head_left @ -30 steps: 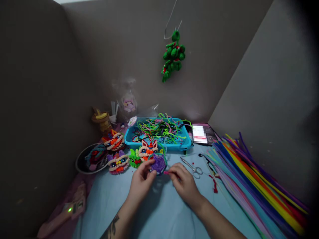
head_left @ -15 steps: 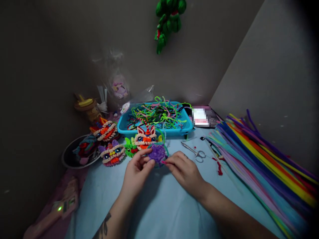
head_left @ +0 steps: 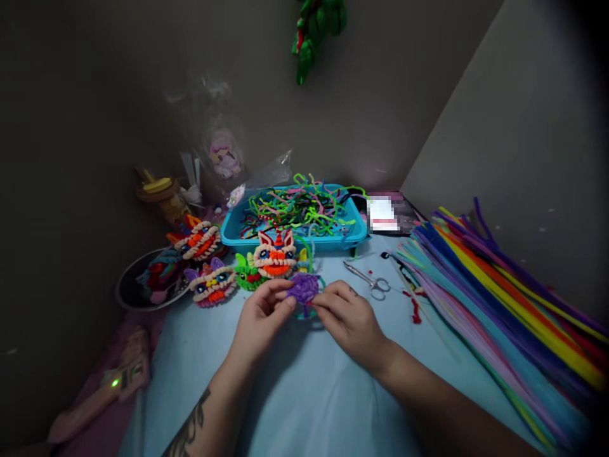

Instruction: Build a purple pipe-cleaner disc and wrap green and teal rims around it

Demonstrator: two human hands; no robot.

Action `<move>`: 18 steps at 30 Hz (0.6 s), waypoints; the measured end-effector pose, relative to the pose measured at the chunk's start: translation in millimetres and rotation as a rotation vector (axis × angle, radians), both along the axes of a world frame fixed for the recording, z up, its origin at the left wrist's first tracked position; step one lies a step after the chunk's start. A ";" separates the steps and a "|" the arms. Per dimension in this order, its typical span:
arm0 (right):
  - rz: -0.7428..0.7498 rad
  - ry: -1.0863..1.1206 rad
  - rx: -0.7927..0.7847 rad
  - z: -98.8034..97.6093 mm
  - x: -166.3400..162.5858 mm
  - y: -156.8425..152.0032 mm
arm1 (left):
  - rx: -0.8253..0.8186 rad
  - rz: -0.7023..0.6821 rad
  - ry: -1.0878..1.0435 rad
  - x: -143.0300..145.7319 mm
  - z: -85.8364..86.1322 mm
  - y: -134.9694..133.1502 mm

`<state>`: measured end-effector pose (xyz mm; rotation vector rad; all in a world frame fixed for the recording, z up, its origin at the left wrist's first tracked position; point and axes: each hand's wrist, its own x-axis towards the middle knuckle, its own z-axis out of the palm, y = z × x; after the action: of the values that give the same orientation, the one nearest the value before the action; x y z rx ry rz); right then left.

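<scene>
A small purple pipe-cleaner piece (head_left: 303,288) with a teal edge sits between my two hands above the light blue table (head_left: 304,393). My left hand (head_left: 261,324) pinches its left side with thumb and fingers. My right hand (head_left: 348,320) is closed on its right side, where a short pink stub pokes out below. Just behind the piece lie finished pipe-cleaner faces: a cream and orange one (head_left: 275,257), a green one (head_left: 247,278) and a purple-eared one (head_left: 212,287).
A blue tray (head_left: 354,236) of tangled pipe-cleaner scraps stands at the back. Small scissors (head_left: 368,282) lie right of my hands. Long coloured pipe cleaners (head_left: 499,304) fan along the right wall. A dark bowl (head_left: 124,297) sits left. A green figure (head_left: 314,32) hangs above.
The view has tilted down, so everything sits lower in the room and nearer. My right hand has closed in on the purple piece; the pink stub now tucks under it.
</scene>
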<state>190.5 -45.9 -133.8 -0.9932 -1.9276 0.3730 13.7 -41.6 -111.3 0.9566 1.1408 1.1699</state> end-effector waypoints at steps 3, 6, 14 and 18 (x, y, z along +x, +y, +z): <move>-0.003 0.006 0.016 2.5 -1.5 -1.1 | 0.006 -0.008 -0.009 -0.7 -0.8 -0.6; 0.000 -0.003 0.033 4.5 -3.1 -1.6 | 0.014 -0.020 -0.003 -0.1 1.1 -1.8; -0.069 0.018 -0.022 8.7 -6.7 -5.3 | 0.104 0.109 0.119 4.6 -0.7 -5.3; -0.075 0.090 -0.095 14.5 -8.6 -7.2 | 0.222 0.147 0.266 5.2 -3.8 -8.4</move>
<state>181.9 -53.1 -119.3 -1.0883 -1.8002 0.4619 19.0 -50.0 -115.2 1.2438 1.3294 1.3363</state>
